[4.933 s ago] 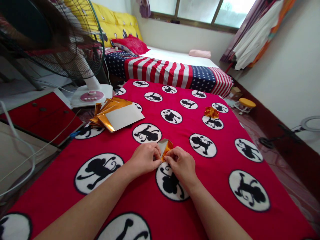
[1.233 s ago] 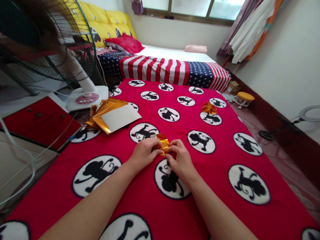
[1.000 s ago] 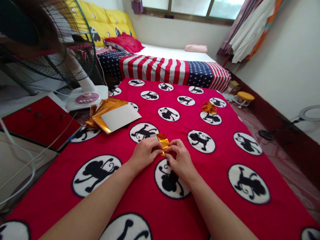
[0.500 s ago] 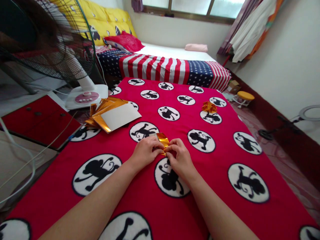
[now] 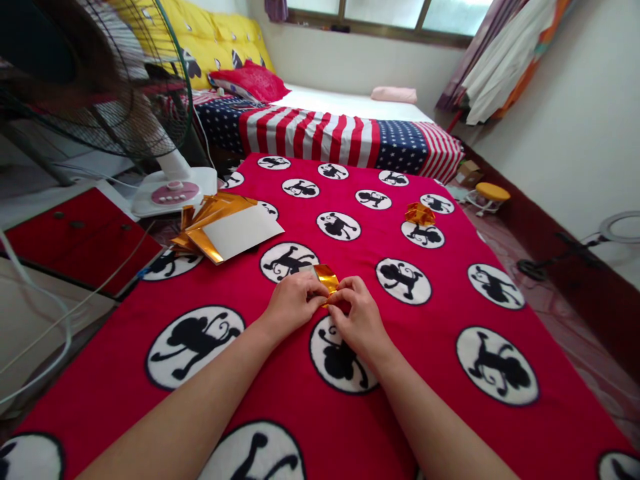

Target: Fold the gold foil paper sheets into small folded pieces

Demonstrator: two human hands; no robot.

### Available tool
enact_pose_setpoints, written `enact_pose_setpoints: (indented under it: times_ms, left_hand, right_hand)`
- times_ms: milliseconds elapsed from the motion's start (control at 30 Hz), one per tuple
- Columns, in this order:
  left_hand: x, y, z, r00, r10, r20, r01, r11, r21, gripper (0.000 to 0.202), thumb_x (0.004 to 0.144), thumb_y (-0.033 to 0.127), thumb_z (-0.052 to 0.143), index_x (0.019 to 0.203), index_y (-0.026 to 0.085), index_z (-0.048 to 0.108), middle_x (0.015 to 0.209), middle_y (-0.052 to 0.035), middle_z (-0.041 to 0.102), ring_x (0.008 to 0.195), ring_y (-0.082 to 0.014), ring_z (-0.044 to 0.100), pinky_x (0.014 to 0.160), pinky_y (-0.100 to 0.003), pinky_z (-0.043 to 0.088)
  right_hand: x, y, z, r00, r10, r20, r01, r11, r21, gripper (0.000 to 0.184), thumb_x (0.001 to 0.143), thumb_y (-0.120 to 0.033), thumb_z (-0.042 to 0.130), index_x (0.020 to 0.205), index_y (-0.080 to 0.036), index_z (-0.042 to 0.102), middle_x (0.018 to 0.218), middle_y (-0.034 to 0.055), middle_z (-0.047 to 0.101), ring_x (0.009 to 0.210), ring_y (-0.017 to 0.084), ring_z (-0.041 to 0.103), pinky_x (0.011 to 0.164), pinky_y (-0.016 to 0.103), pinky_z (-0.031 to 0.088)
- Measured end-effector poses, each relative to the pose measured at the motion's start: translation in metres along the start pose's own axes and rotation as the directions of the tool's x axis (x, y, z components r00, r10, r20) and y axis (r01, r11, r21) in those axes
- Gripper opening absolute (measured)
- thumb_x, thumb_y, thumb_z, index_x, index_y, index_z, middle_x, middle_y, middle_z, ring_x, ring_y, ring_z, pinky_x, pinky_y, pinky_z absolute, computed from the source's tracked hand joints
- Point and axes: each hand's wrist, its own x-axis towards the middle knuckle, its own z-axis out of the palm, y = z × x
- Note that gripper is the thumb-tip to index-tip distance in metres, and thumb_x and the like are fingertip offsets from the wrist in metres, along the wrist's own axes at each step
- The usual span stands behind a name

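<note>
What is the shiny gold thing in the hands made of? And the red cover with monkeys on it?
The gold piece, pinched by the left hand and right hand, looks like thin foil-faced paper: bright glints, sharp creases, a pale back. The red cover is probably fleece cloth: dull, soft-looking, no shine.

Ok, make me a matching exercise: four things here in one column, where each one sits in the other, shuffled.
Things:
1. small gold paper
2. stack of gold sheets
3. folded gold shape
4. fan

Places:
A. far right part of the red blanket, untouched
B. off the blanket, far left
C. pinched between left hand and right hand
D. blanket's left edge, white side up

Pairs: 1-C, 2-D, 3-A, 4-B.
</note>
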Motion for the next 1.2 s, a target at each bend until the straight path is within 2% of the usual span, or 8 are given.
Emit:
enact_pose_setpoints:
  times_ms: [167,367,500,600,700,900,1067,1200]
  left_hand:
    - [0.0,0.0,0.0,1.0,-0.014,-0.028,0.014,1.0,-0.007,0.016,0.075,0.007,0.064,0.077,0.019,0.074,0.076,-0.0019,0.068,0.072,-0.0143,0.062,0.067,-0.026,0.048]
    - [-0.004,-0.004,0.0,0.995,0.069,-0.07,-0.069,0.998,0.004,0.016,0.08,0.006,0.06,0.079,0.018,0.071,0.079,-0.0027,0.066,0.074,-0.0136,0.061,0.068,-0.025,0.047]
    - [-0.007,-0.009,-0.008,0.959,0.145,-0.243,-0.134,0.989,0.063,0.016,0.082,0.007,0.059,0.085,0.018,0.071,0.086,-0.0043,0.066,0.085,-0.0162,0.061,0.077,-0.029,0.049]
    - [-0.006,-0.016,-0.018,0.932,0.139,-0.334,-0.132,0.99,0.044,0.021,0.082,0.004,0.056,0.088,0.018,0.071,0.088,-0.0046,0.066,0.088,-0.0164,0.062,0.082,-0.029,0.05]
    - [-0.005,-0.026,-0.029,0.951,0.095,-0.295,-0.114,0.992,-0.046,0.026,0.082,0.001,0.051,0.084,0.017,0.071,0.087,-0.0045,0.067,0.087,-0.0154,0.063,0.079,-0.027,0.05]
    - [-0.005,-0.042,-0.041,0.996,0.064,-0.065,-0.073,0.986,-0.152,0.019,0.083,0.009,0.059,0.092,0.018,0.074,0.093,-0.0056,0.07,0.087,-0.0153,0.065,0.076,-0.025,0.052]
    - [-0.006,-0.045,-0.049,0.988,0.13,0.083,-0.115,0.98,-0.161,0.02,0.082,0.014,0.064,0.097,0.02,0.076,0.098,-0.0072,0.07,0.093,-0.0174,0.065,0.085,-0.03,0.053]
    - [-0.006,-0.039,-0.06,0.967,0.145,0.21,-0.127,0.987,-0.097,0.024,0.081,0.016,0.066,0.102,0.023,0.076,0.107,-0.0069,0.069,0.1,-0.0186,0.063,0.092,-0.032,0.051]
  right_hand:
    - [-0.002,0.0,-0.001,1.0,-0.02,0.014,0.02,1.0,-0.001,0.012,0.076,-0.009,0.064,0.078,-0.02,0.069,0.097,0.0061,0.055,0.094,0.021,0.057,0.086,0.037,0.05]
    - [-0.001,0.0,-0.005,0.996,-0.074,0.058,0.075,0.997,-0.014,0.017,0.078,-0.004,0.061,0.078,-0.02,0.068,0.099,0.0068,0.058,0.093,0.02,0.059,0.083,0.034,0.05]
    - [0.007,0.004,-0.012,0.979,-0.161,0.124,0.166,0.985,-0.035,0.025,0.08,0.002,0.055,0.075,-0.019,0.067,0.101,0.0067,0.065,0.092,0.019,0.062,0.083,0.033,0.05]
    - [0.012,0.007,-0.018,0.962,-0.234,0.141,0.242,0.969,-0.042,0.027,0.081,0.004,0.055,0.074,-0.019,0.066,0.101,0.0058,0.07,0.094,0.02,0.063,0.084,0.034,0.049]
    - [0.016,0.009,-0.023,0.946,-0.29,0.141,0.293,0.956,0.004,0.028,0.082,0.004,0.054,0.075,-0.019,0.066,0.098,0.0054,0.073,0.091,0.019,0.064,0.083,0.034,0.049]
    - [0.016,0.012,-0.021,0.926,-0.357,0.121,0.349,0.934,0.078,0.032,0.082,0.006,0.048,0.081,-0.019,0.067,0.097,0.007,0.073,0.089,0.019,0.066,0.081,0.035,0.052]
    - [0.014,0.014,-0.019,0.919,-0.376,0.119,0.37,0.926,0.075,0.032,0.083,0.004,0.048,0.082,-0.019,0.069,0.097,0.0083,0.073,0.089,0.019,0.066,0.08,0.035,0.054]
    - [0.011,0.012,-0.02,0.929,-0.35,0.117,0.34,0.935,0.096,0.035,0.081,0.005,0.045,0.082,-0.019,0.071,0.098,0.008,0.073,0.092,0.019,0.066,0.08,0.033,0.056]
